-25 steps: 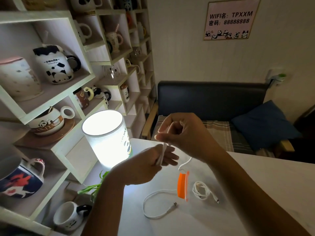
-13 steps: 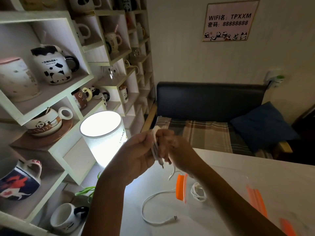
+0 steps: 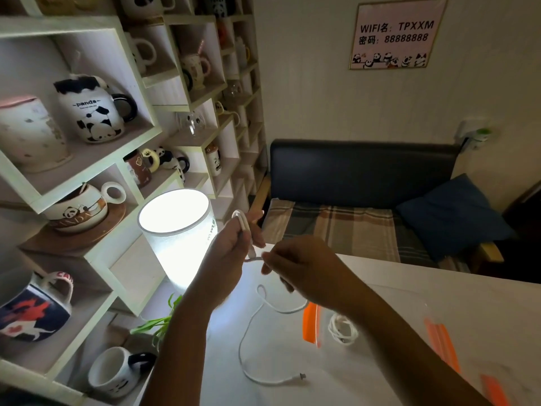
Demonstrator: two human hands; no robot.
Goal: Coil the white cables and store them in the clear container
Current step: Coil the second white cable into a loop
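Your left hand [image 3: 234, 253] is closed around a folded bundle of the white cable [image 3: 245, 230], its bend poking up above your fingers; your right hand [image 3: 295, 269] pinches the same cable just beside it, thumb and fingertips shut on the strand near the bundle's lower end; from there the loose length drops to the white table [image 3: 439, 294], loops once, and trails toward you, ending in a plug [image 3: 300, 376] lying flat; a second coiled cable [image 3: 341, 329] sits inside the clear container [image 3: 380, 306], just past its orange clasp [image 3: 310, 322], partly behind your right forearm; a lit lamp [image 3: 178, 230] stands left of your hands, with mug shelves [image 3: 87, 159] beyond.
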